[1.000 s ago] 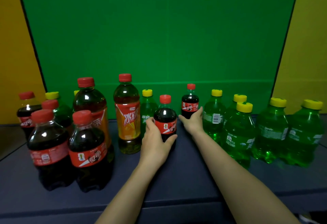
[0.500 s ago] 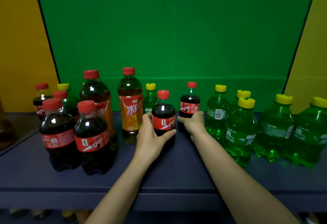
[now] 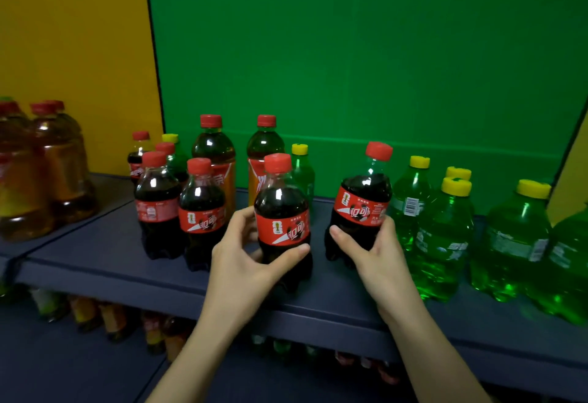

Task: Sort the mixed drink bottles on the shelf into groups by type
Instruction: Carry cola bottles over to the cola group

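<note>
Upright cola bottle: standing near the front edge of the shelf, long axis vertical, red cap on, dark drink reaching up to the shoulder.
Left hand: wrapping the lower half of that bottle from the front left, with the thumb lying across under the red label and the fingers curling round the far side.
Tilted cola bottle: leaning with its cap towards the right and its drink sloshing at the neck. I cannot tell whether its base is touching the shelf.
Right hand: clamping the lower body of the tilted bottle from the right, thumb on the near face.
Deciding relation: the cola group is standing to the left of both hands, just beside the left hand and well apart from the right. Both held bottles are probably heading leftwards, the left one having less way to go.
Green bottles: clustering on the right with yellow caps on, one of them touching or nearly touching the right hand's knuckles.
Iced tea bottles: two tall ones standing behind, between the groups.
Stray green bottle: sitting behind the upright cola bottle, not yet grouped.
Risk: the tilted bottle may be about to clip the upright one on its way left.
</note>
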`<move>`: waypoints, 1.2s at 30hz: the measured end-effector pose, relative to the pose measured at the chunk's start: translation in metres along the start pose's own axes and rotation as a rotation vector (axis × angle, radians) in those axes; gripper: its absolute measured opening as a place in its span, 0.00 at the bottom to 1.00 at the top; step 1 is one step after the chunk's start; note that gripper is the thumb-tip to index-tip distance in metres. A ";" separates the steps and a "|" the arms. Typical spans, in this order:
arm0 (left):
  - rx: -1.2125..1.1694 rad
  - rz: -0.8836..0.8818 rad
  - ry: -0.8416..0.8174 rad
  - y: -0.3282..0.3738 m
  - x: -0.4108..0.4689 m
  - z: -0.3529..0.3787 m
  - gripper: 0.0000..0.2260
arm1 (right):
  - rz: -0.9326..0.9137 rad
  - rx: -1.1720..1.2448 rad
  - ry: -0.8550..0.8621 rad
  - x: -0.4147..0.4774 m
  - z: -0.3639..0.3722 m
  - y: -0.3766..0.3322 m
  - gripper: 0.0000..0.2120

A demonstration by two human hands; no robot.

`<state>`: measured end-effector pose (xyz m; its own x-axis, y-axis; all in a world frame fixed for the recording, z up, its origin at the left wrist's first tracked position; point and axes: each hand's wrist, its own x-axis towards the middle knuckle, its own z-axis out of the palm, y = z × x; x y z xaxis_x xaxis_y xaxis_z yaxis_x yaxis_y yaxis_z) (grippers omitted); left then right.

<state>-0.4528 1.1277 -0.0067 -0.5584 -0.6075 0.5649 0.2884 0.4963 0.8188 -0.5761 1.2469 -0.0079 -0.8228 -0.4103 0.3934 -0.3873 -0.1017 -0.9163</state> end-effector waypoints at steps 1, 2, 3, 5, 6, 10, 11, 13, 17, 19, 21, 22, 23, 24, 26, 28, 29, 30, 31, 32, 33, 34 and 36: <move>0.001 0.004 0.020 0.002 -0.006 -0.007 0.29 | -0.017 0.002 -0.021 -0.005 0.002 -0.002 0.18; 0.005 0.007 0.040 0.003 -0.011 -0.014 0.29 | -0.031 0.006 -0.042 -0.010 0.006 -0.005 0.17; 0.011 0.006 0.057 0.004 -0.016 -0.022 0.28 | -0.042 0.010 -0.061 -0.014 0.010 -0.008 0.17; 0.032 0.006 0.083 0.005 -0.021 -0.040 0.28 | -0.055 0.013 -0.095 -0.021 0.020 -0.012 0.16; 0.046 0.006 0.098 0.004 -0.023 -0.049 0.28 | -0.059 0.010 -0.109 -0.023 0.025 -0.014 0.17; 0.112 0.008 0.176 -0.006 -0.019 -0.090 0.30 | -0.063 -0.003 -0.137 -0.026 0.052 -0.014 0.20; 0.124 0.010 0.193 -0.010 -0.016 -0.101 0.30 | -0.059 -0.011 -0.130 -0.026 0.059 -0.013 0.22; 0.143 0.017 0.225 -0.017 -0.007 -0.123 0.30 | -0.050 -0.031 -0.110 -0.027 0.075 -0.012 0.25; 0.180 0.040 0.219 -0.035 0.019 -0.167 0.29 | -0.030 -0.084 -0.030 -0.029 0.107 -0.008 0.27; 0.193 0.042 0.200 -0.047 0.033 -0.185 0.29 | -0.019 -0.118 0.016 -0.030 0.121 -0.005 0.28; 0.203 0.042 0.165 -0.061 0.045 -0.200 0.28 | -0.005 -0.146 0.058 -0.030 0.132 -0.001 0.29; 0.210 0.040 0.143 -0.068 0.051 -0.205 0.28 | 0.001 -0.167 0.080 -0.030 0.137 0.001 0.30; 0.212 0.034 0.123 -0.074 0.056 -0.209 0.28 | 0.006 -0.188 0.100 -0.031 0.141 0.002 0.30; 0.211 0.025 0.108 -0.080 0.061 -0.212 0.28 | 0.014 -0.210 0.119 -0.031 0.145 0.003 0.30; 0.209 0.007 0.092 -0.087 0.069 -0.215 0.28 | 0.024 -0.248 0.152 -0.031 0.149 0.003 0.30; 0.216 -0.007 0.065 -0.093 0.077 -0.216 0.28 | 0.029 -0.279 0.164 -0.031 0.150 0.002 0.30; 0.220 -0.015 0.046 -0.097 0.081 -0.217 0.29 | 0.032 -0.292 0.158 -0.030 0.151 0.001 0.29; 0.219 -0.027 0.023 -0.099 0.084 -0.217 0.29 | 0.033 -0.307 0.147 -0.030 0.152 0.000 0.29; 0.214 -0.040 -0.001 -0.101 0.086 -0.217 0.30 | 0.031 -0.321 0.139 -0.030 0.153 0.000 0.29; 0.207 -0.050 -0.025 -0.102 0.088 -0.216 0.31 | 0.027 -0.333 0.136 -0.030 0.155 0.000 0.29; 0.200 -0.060 -0.047 -0.103 0.089 -0.216 0.31 | 0.022 -0.342 0.136 -0.029 0.156 0.000 0.29; 0.196 -0.069 -0.065 -0.103 0.089 -0.215 0.30 | 0.020 -0.349 0.134 -0.030 0.157 0.000 0.29; 0.192 -0.089 -0.110 -0.104 0.090 -0.215 0.29 | 0.029 -0.356 0.092 -0.031 0.155 -0.002 0.30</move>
<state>-0.3660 0.8884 -0.0191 -0.6597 -0.5881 0.4680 0.0864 0.5592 0.8245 -0.4855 1.1194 -0.0301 -0.8630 -0.3237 0.3879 -0.4708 0.2367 -0.8499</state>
